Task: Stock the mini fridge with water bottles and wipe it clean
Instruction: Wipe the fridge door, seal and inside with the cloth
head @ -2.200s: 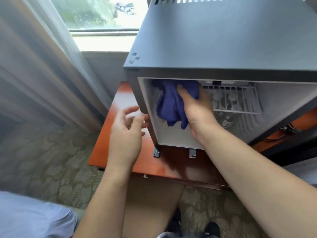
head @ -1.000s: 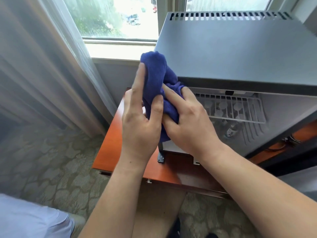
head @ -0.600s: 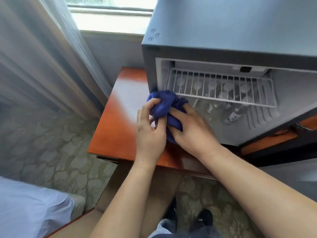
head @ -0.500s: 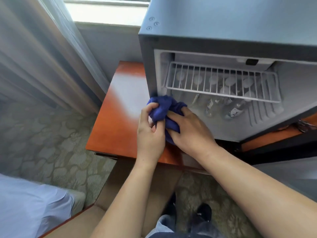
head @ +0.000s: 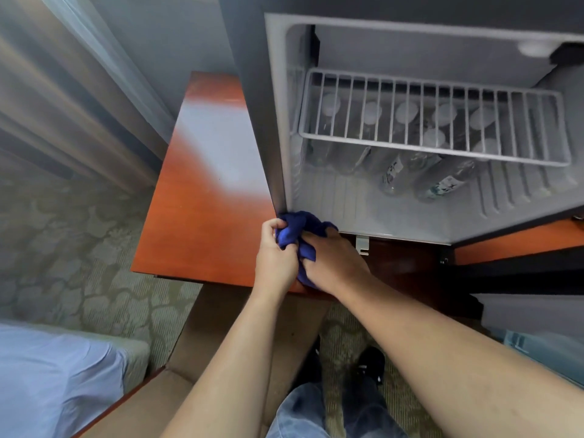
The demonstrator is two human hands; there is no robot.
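The open grey mini fridge (head: 278, 115) stands on a reddish wooden table (head: 202, 197). Several clear water bottles (head: 420, 172) stand inside under a white wire shelf (head: 436, 124). A bunched blue cloth (head: 297, 230) is at the fridge's lower left front corner. My left hand (head: 275, 257) grips the cloth from the left, fingers curled round it. My right hand (head: 335, 263) holds it from the right, with part of the cloth hidden under the palm.
A grey curtain (head: 79, 99) hangs at the left over patterned carpet (head: 63, 248). A light blue bed cover (head: 53, 380) lies at the lower left. My shoes (head: 369, 361) and jeans show below. The fridge door edge (head: 521, 273) is at the right.
Both hands have carried the cloth down from the fridge's top edge to its lower left front corner. The camera has tilted down and now looks deeper into the fridge.
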